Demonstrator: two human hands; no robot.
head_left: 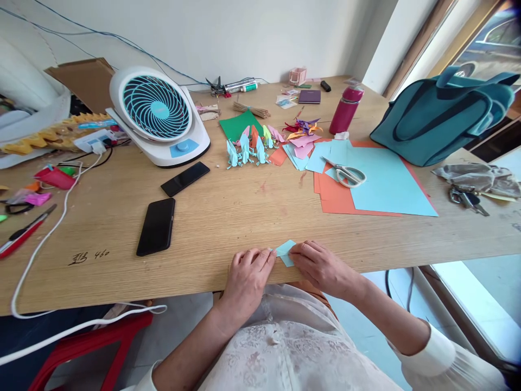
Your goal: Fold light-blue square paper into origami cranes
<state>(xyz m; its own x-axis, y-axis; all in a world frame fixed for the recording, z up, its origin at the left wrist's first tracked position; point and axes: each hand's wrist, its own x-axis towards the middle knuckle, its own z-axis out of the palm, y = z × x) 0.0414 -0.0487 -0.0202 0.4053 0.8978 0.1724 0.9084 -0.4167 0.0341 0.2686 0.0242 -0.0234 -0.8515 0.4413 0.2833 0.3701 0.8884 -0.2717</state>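
A small folded piece of light blue paper (286, 250) lies at the table's front edge between my two hands. My left hand (250, 271) has its fingers pressed together on the paper's left corner. On the right side, my right hand (319, 265) pinches the paper's edge between thumb and fingers. Beyond them, light blue folded figures (245, 149) stand in a group with a few pink, orange and green ones. White-handled scissors (348, 175) rest on large light blue (396, 187) and orange sheets (337, 202) at the right.
Two black phones (156, 227) lie left of centre, in front of a white fan (158, 117). A magenta bottle (345, 111) and a teal bag (435, 117) stand at the back right. Keys (466, 199) lie near the right side; a white cable (52, 233) crosses the left.
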